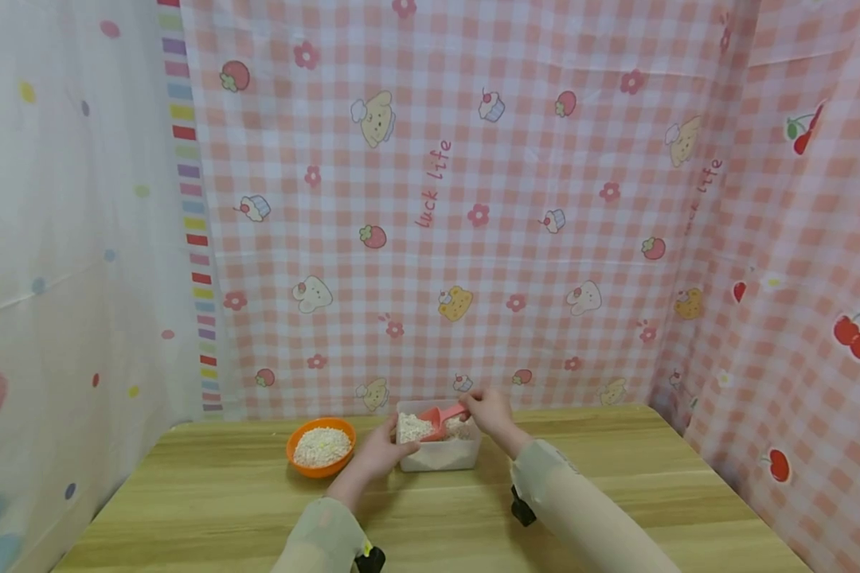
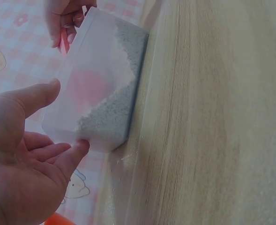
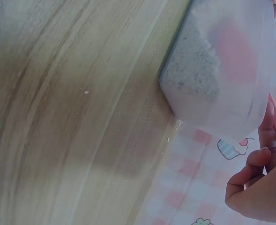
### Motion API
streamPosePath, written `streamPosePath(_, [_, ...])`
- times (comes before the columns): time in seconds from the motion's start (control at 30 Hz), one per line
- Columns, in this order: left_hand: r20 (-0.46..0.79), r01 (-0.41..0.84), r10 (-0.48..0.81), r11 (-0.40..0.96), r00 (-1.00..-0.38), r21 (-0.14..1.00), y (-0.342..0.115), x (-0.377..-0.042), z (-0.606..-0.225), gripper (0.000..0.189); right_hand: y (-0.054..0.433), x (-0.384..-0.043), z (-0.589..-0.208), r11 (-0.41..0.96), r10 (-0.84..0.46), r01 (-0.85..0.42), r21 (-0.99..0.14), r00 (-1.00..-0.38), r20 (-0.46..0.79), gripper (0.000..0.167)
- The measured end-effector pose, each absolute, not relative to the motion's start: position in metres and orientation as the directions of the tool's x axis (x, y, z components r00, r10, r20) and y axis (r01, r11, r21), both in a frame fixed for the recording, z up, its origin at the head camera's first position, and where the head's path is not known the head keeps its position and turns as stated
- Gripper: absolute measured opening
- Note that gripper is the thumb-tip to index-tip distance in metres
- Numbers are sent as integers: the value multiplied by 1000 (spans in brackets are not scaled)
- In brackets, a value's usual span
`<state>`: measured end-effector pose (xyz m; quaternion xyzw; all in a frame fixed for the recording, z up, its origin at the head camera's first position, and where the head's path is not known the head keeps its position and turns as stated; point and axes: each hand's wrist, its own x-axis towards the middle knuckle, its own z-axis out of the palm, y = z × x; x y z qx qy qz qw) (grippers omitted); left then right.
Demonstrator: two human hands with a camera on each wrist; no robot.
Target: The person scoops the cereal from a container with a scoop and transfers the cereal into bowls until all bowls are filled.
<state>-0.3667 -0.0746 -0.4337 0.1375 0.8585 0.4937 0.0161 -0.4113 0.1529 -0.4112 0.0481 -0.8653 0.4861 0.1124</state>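
Note:
A clear plastic container (image 1: pixel 439 458) of pale, fine grains (image 1: pixel 414 427) stands at the back of the table. My left hand (image 1: pixel 377 455) holds its near left corner, the thumb (image 2: pixel 44 95) by the front rim and the fingers along the left end. Over the container's right end, my right hand (image 1: pixel 493 412) pinches the handle of a pinkish-red scoop (image 1: pixel 435 423). The scoop's bowl sits inside among the grains and shows as a pink blur through the wall in both wrist views. The handle end is partly hidden by my fingers.
An orange bowl (image 1: pixel 320 471) filled with similar pale grains stands left of my left hand. Behind the table (image 1: pixel 430 525) hangs a pink checked curtain (image 1: pixel 416 263). A few stray grains lie on the wood near the container in the right wrist view.

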Motion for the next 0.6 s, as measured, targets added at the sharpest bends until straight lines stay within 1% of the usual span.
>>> streamPosePath(0.27, [116,228,252,480,-961,847,-74,-367,-436,79,161,-412,-418,478,54,-173,-861,-973,226,24])
streamPosePath(0.5, [111,220,249,473,-962,853,-74,-367,-435,80,170,-410,-418,396,78,-124,-910,-983,168,26])
streamPosePath(0.6, [114,220,244,468,-963,856,-75,-368,-434,80,173,-409,-418,380,80,-100,-919,-987,140,27])
